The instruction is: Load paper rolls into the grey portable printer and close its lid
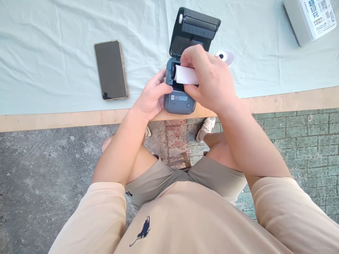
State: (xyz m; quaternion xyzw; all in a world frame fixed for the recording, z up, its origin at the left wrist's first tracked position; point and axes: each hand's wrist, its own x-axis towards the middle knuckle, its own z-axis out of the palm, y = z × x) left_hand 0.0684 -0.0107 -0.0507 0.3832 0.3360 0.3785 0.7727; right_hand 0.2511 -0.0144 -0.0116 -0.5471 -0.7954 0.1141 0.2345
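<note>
One printer (180, 100), a small rounded blue-grey plastic box, is seen at the near edge of the table (66, 120). Its hinged lid (194, 26) is thrown back and stands open on the far side, with a dark ribbed roller along its top edge.

To the left of the printer, well apart from it, one phone (111, 70) is laid flat, a glossy black rectangle in a pale metallic frame. Just behind the printer on its right, a second roll (225, 55) is lying on its side, partly hidden by the right hand (209, 79); only its round end and dark core are shown. Far to the right of the printer, at the far corner, one grey box (309, 19) with a printed white label is cut off by the frame. A wrinkled pale green cloth (53, 53) is spread under the printer, with a bare wooden strip left at the near edge.

Two rolls are counted in all. The paper roll (185, 75), a smooth white cylinder, is held across the printer's open bay by the right hand, whose fingers are curled closed around it; how deep it sits is hidden. The printer's left side is gripped by the left hand (152, 98), thumb on its top and fingers wrapped around the casing.
</note>
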